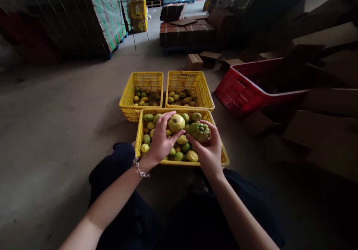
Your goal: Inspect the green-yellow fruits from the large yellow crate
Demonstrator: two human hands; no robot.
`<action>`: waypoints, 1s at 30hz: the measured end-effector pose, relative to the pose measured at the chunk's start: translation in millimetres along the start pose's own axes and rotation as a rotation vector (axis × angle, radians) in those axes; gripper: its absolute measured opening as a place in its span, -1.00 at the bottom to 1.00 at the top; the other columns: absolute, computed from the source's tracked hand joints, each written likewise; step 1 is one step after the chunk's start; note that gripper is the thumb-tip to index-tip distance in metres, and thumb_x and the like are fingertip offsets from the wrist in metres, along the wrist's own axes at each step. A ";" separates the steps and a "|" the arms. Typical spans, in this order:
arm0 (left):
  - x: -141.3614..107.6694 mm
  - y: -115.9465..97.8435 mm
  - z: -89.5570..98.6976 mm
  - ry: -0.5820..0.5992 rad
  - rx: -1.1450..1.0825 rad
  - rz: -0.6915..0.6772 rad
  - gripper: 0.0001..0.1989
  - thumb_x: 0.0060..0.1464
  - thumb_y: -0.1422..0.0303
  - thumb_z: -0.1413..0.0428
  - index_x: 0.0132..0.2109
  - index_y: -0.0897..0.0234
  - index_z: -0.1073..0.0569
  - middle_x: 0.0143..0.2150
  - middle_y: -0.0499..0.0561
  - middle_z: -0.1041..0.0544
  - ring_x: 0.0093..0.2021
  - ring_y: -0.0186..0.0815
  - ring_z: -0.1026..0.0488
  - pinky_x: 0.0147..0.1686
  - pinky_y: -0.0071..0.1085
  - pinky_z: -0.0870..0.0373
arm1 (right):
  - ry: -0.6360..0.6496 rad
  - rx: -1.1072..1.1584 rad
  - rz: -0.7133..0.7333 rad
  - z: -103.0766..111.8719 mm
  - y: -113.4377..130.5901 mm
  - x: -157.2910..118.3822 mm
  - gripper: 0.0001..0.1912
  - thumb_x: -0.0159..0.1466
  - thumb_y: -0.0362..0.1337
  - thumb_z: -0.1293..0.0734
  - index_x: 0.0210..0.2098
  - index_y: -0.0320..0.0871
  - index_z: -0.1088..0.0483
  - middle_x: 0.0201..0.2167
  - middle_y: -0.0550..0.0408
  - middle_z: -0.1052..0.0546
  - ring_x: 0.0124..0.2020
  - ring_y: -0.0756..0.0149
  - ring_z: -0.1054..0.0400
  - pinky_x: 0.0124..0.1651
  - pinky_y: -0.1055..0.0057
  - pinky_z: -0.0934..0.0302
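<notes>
My left hand [162,138] is closed round a smooth, pale yellow fruit [176,123], fingers over its top and thumb beneath. My right hand [210,149] grips a green, ribbed fruit [199,131] with a puckered end turned toward me. The two fruits are side by side, slightly apart, above a yellow plastic crate [225,157]. Many yellow and green fruits, such as a yellow one [192,156] near the front, lie in this crate. Part of its contents is hidden behind my hands. The exact kind of fruit is not clear.
Behind stand two more yellow crates, a left one [128,89] and a right one [207,91], with fewer fruits. A red crate [240,93] stands at right beside cardboard [321,127]. Farther back are stacked flat boxes [186,34] and a wrapped green pallet load [107,15].
</notes>
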State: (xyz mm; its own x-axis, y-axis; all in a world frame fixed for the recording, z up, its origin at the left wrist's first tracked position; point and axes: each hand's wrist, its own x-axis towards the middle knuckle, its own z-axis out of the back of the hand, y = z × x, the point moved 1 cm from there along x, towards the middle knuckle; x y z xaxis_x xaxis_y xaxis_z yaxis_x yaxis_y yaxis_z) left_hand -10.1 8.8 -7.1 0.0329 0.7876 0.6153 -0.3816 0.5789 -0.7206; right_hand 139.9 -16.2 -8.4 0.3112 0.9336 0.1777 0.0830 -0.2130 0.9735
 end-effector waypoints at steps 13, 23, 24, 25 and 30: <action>1.1 -5.6 6.4 0.296 -0.016 -0.243 -0.47 0.23 0.26 -0.14 0.31 0.07 -0.27 0.22 0.15 -0.39 0.23 -0.12 -0.36 0.22 -0.12 -0.31 | 0.042 -0.135 0.262 13.0 6.9 0.3 -0.47 -0.02 -0.43 -0.45 -0.04 0.00 -0.41 -0.06 0.14 -0.49 -0.03 0.17 -0.40 0.07 0.21 -0.28; -1.9 -2.3 7.1 0.315 0.081 -0.299 -0.49 0.30 0.28 -0.04 0.36 0.07 -0.22 0.25 0.15 -0.38 0.25 -0.13 -0.34 0.23 -0.11 -0.31 | 0.037 -0.321 0.511 16.0 -0.9 3.1 -0.50 0.05 -0.40 -0.42 -0.01 -0.03 -0.37 -0.03 0.04 -0.45 0.05 0.09 -0.37 0.16 0.04 -0.24; -2.3 -2.7 7.1 0.311 0.099 -0.307 -0.49 0.31 0.30 -0.02 0.36 0.07 -0.21 0.25 0.15 -0.37 0.26 -0.14 -0.33 0.23 -0.11 -0.31 | 0.032 -0.336 0.540 15.9 -0.9 3.4 -0.49 0.05 -0.41 -0.42 -0.01 -0.03 -0.37 -0.04 0.04 -0.45 0.05 0.09 -0.37 0.15 0.04 -0.24; -2.5 -3.2 7.0 0.304 0.114 -0.314 -0.49 0.32 0.31 0.00 0.37 0.07 -0.21 0.25 0.15 -0.37 0.26 -0.14 -0.33 0.24 -0.11 -0.32 | 0.028 -0.347 0.565 15.7 -0.6 3.7 -0.49 0.05 -0.41 -0.42 -0.01 -0.03 -0.36 -0.04 0.03 -0.44 0.04 0.08 -0.37 0.14 0.03 -0.24; -2.5 -5.5 6.5 0.268 0.150 -0.381 -0.47 0.31 0.37 -0.01 0.38 0.08 -0.17 0.24 0.16 -0.37 0.27 -0.14 -0.33 0.23 -0.11 -0.35 | 0.005 -0.386 0.648 14.5 3.0 2.7 -0.48 0.04 -0.42 -0.42 0.01 -0.03 -0.36 -0.04 0.02 -0.44 0.03 0.07 -0.38 0.09 0.03 -0.28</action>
State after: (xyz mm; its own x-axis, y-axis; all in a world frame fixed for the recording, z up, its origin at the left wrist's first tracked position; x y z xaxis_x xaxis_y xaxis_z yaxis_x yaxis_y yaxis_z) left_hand -14.1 2.3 -2.7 0.4251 0.5634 0.7084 -0.4245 0.8154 -0.3936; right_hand 154.7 -18.5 -7.1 0.1801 0.6571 0.7320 -0.4533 -0.6050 0.6546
